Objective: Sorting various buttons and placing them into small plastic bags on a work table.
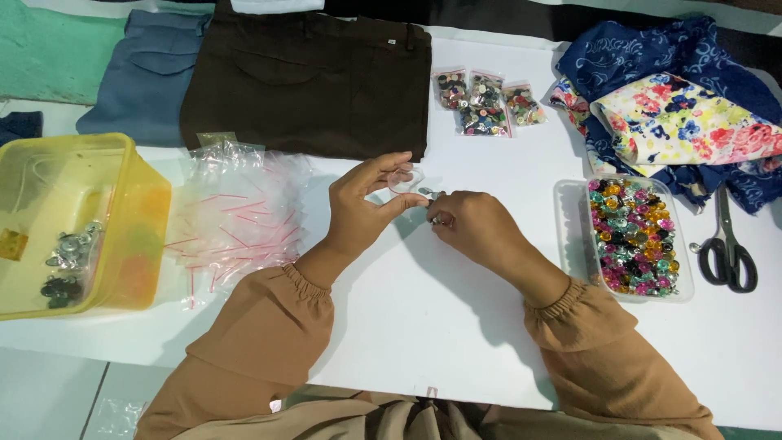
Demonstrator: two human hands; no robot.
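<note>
Whatever the right hand pinches is mostly buried under its curled fingers, too small to tell. The yellow tub runs off the left edge, and the folded garments are cut off at the top.

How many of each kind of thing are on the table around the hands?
Filled button bags: 3
Clear tray of shiny buttons: 1
Yellow box: 1
Scissors: 1
Pile of empty bags: 1
Small bag in left hand: 1
Total: 8
</note>
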